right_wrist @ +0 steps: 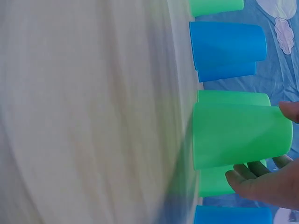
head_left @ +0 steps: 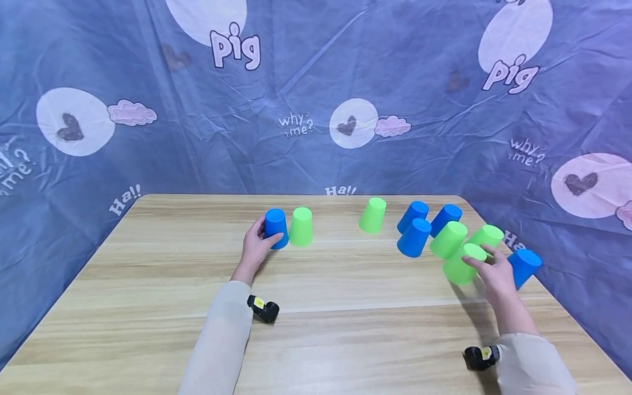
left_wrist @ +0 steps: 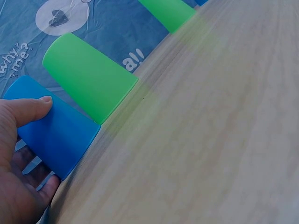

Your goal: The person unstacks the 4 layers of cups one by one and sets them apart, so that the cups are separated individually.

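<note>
On the left of the table, my left hand (head_left: 255, 247) grips an upside-down blue cup (head_left: 276, 229), thumb across its near side and fingers behind it. An upside-down green cup (head_left: 301, 227) stands right beside that blue one. At the right, my right hand (head_left: 497, 273) holds the nearest green cup (head_left: 464, 265) by its upper part. The right wrist view shows the thumb at this green cup's (right_wrist: 240, 135) top edge and the fingers along its side. Two more green cups (head_left: 448, 240) (head_left: 486, 236) stand close behind it, and a blue cup (head_left: 525, 267) is just right of the hand.
Three blue cups (head_left: 415, 237) (head_left: 413, 216) (head_left: 446, 219) stand upside down left of the right-hand green group. A single green cup (head_left: 372, 215) is near the table's back edge. Patterned blue cloth (head_left: 316, 71) hangs behind the wooden table (head_left: 321, 340).
</note>
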`<state>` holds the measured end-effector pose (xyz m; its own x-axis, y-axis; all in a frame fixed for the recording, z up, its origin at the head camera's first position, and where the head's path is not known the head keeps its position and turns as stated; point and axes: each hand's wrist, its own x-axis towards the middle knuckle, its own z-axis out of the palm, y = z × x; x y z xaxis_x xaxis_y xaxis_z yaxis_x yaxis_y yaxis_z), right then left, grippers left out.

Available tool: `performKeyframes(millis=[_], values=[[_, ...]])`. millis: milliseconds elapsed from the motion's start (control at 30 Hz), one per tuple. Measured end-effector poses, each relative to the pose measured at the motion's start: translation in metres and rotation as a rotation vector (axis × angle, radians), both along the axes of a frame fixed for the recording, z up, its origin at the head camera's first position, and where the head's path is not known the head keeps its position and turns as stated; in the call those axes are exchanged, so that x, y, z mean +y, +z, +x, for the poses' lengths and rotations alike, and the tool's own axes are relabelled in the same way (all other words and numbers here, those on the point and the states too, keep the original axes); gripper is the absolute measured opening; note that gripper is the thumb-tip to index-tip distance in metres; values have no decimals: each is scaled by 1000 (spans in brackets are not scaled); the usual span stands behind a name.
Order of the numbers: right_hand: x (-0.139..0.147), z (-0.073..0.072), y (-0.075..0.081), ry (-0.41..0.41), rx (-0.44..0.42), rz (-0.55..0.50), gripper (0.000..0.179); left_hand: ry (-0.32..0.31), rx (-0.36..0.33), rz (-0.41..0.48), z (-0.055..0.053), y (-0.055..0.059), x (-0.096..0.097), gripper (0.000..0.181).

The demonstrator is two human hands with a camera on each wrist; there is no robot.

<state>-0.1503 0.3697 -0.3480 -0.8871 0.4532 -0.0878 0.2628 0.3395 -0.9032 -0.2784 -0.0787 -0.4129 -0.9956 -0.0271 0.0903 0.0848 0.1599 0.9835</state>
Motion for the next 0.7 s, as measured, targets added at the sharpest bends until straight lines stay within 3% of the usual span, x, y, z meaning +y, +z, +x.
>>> performKeyframes(millis=[267, 467, 700], values=[[11, -5, 8, 13, 35, 68, 79, 2, -3, 5, 0, 2, -1, 64], [-1, -8, 30, 74, 103, 74, 76, 4, 6, 6, -1, 2, -2, 65], [-14, -20, 47, 77, 133, 145, 74, 0, 2, 6, -1, 1, -1, 64]])
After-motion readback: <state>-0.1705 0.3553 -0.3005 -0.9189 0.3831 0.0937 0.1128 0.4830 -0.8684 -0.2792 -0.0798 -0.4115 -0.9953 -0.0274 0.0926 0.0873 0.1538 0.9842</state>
